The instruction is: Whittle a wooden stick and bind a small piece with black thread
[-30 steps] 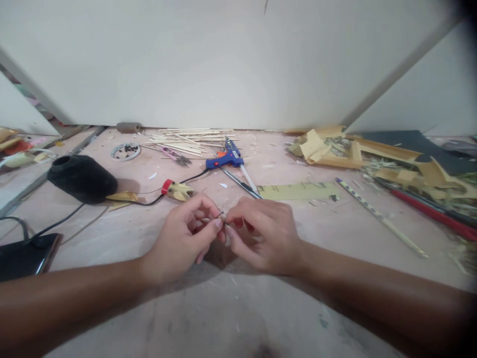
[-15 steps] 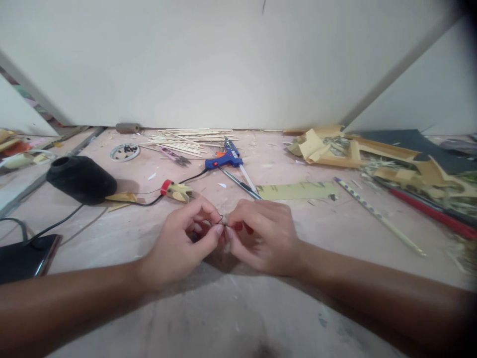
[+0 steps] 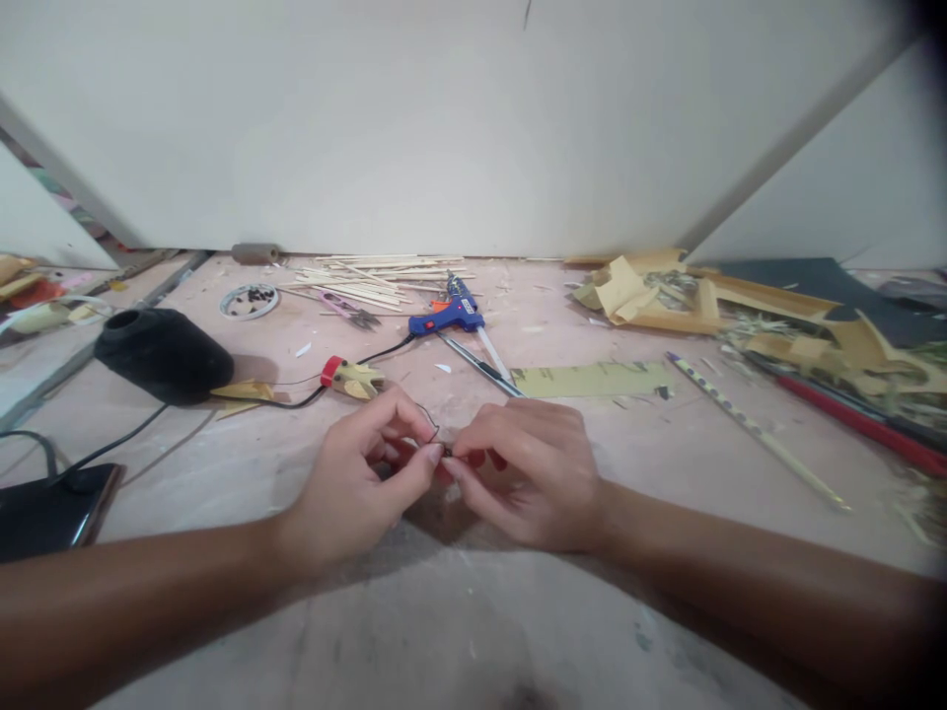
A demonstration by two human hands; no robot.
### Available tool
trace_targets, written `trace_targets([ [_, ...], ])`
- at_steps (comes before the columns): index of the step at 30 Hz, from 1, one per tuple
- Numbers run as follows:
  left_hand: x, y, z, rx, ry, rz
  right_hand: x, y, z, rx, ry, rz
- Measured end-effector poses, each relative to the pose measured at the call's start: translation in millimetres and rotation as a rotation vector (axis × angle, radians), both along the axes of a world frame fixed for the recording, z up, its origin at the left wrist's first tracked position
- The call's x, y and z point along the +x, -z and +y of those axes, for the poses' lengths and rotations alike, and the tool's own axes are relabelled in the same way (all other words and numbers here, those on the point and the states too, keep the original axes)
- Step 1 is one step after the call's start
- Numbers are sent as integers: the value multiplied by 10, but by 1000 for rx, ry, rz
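Observation:
Close together at the middle of the work surface, my left hand (image 3: 370, 463) and my right hand (image 3: 529, 468) both pinch with thumb and forefinger. A thin dark thread (image 3: 433, 434) loops up from the left fingertips. Between the two pinches sits a tiny dark piece, too small to name, which the right fingers grip. Just beyond my left hand lies a small pale object with a red end (image 3: 347, 377). A craft knife (image 3: 484, 365) and a strip of yellowish sandpaper (image 3: 592, 380) lie beyond my right hand.
A blue glue gun (image 3: 448, 314), thin wooden sticks (image 3: 362, 281), pink thread snips (image 3: 351, 309) and a round lid of dark bits (image 3: 250, 301) lie farther back. Left are a black thread cone (image 3: 163, 355) and a phone (image 3: 59, 508); right, a patterned stick (image 3: 755, 429) and paper scraps (image 3: 628, 291).
My right hand has shifted slightly right, and the gap between the fingertips is a little wider. More of the dark thread loop shows above my left fingers.

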State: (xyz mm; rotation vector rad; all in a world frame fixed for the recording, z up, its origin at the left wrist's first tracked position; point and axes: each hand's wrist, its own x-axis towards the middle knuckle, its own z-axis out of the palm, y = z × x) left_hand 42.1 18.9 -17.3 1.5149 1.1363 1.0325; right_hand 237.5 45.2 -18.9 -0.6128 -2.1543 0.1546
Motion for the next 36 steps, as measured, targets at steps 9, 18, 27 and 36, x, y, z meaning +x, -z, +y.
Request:
trace_targets([
  [9,-1,-28,8,-48,13,-49,13,-9,19,-73,-9,-7],
  [18,-8,-46,-4,-50,57,-94,22,-5,14,-62,-30,1],
  [27,8,-44,6,-71,44,-76,9,-12,22,-15,-7,-34],
  [36,7,-48,21,-98,33,-98,-3,-14,16,39,22,-10],
])
